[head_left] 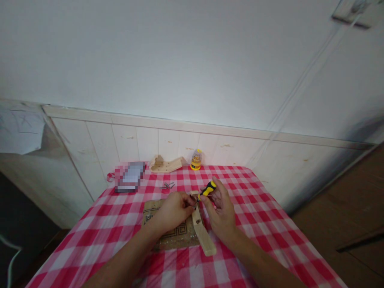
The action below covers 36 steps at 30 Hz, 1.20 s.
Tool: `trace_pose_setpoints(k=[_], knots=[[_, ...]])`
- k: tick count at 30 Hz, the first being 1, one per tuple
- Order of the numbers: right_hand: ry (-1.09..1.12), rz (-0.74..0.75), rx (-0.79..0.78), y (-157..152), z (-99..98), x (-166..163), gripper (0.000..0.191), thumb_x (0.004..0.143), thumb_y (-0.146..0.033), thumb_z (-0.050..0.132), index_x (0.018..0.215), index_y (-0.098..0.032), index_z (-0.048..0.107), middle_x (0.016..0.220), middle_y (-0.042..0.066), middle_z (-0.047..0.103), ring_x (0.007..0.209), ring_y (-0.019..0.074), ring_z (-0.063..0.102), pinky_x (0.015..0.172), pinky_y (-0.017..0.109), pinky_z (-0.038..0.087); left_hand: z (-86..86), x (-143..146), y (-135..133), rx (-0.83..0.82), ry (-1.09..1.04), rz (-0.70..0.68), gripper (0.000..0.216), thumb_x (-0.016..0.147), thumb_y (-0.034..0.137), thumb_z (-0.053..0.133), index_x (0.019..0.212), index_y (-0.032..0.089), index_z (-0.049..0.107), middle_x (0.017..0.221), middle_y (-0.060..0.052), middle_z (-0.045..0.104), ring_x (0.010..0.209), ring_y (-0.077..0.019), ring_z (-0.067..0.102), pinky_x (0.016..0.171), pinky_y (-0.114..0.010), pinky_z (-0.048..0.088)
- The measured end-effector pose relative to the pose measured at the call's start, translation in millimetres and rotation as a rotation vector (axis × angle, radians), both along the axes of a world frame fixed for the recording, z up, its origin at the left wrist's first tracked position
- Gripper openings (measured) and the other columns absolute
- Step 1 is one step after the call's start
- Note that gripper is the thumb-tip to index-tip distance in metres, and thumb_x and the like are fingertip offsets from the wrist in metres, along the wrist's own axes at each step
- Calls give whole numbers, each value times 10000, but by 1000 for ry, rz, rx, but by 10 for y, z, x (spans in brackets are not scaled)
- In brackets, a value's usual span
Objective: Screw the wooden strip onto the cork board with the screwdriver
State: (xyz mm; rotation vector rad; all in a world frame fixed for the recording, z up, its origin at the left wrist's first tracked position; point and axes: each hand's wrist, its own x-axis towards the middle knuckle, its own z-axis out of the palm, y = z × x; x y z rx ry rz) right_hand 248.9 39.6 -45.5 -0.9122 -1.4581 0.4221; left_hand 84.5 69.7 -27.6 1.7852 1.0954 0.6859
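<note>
My right hand (221, 210) is closed round a yellow and black screwdriver (209, 189), tilted with its tip end down to the left. That end meets the upper part of a pale wooden piece (202, 234) with holes in it. My left hand (177, 210) is pinched at the same spot, its fingertips by the screwdriver's tip; what they hold is hidden. Beneath the wooden piece and my left hand lies a brown board (168, 241) with dark printed line patterns.
Several small metal screws or pins (167, 186) lie beyond my hands. Along the wall stand a curved wooden part (166, 165) and a yellow-based clear container (196, 161). A blurred-out phone-like object (131, 177) rests at the left on the red checked tablecloth (120, 228).
</note>
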Motion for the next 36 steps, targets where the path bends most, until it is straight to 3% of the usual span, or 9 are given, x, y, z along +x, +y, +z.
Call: trace_pose_setpoints(k=[4, 10, 18, 24, 33, 36], knots=[[-7, 28, 9, 5, -4, 1, 526, 935, -223, 611, 1432, -294, 457, 1056, 56, 718, 926, 173, 726, 807, 331, 617, 21, 1, 0, 40, -27, -7, 180, 741, 119, 534, 760, 152, 710, 818, -39, 753, 748, -177, 666, 672, -253, 460], [-99, 48, 27, 50, -40, 34, 523, 915, -197, 631, 1405, -314, 494, 1111, 61, 720, 955, 184, 729, 847, 357, 618, 19, -3, 4, 47, -23, 4, 204, 716, 90, 523, 737, 154, 715, 765, -25, 752, 704, -171, 660, 650, -250, 461], [-214, 135, 6, -28, 137, 48, 477, 958, -200, 540, 1420, -304, 483, 1194, 89, 710, 1002, 209, 729, 872, 378, 616, 42, -2, -4, 36, -22, 11, 212, 719, 110, 532, 755, 147, 737, 744, -33, 752, 667, -167, 651, 626, -249, 451], [-231, 63, 25, 3, 122, 53, 474, 902, -183, 617, 1355, -301, 545, 1051, 53, 736, 899, 190, 735, 801, 335, 625, -8, 0, 16, 52, -35, -1, 219, 711, 111, 535, 765, 146, 744, 757, -35, 762, 676, -172, 659, 611, -247, 445], [-283, -61, 48, -8, 97, 43, 471, 870, -192, 669, 1317, -285, 555, 1109, 67, 720, 850, 190, 727, 773, 342, 632, 4, 4, 18, 63, 10, 16, 209, 728, 125, 542, 790, 157, 740, 808, -37, 773, 731, -188, 678, 666, -268, 476], [-300, -13, 77, -47, 94, 27, 480, 895, -173, 620, 1352, -287, 525, 1190, 88, 702, 944, 208, 727, 832, 372, 628, 29, -1, 11, 84, 47, 37, 210, 723, 110, 542, 790, 155, 735, 794, -42, 766, 719, -193, 674, 659, -268, 469]])
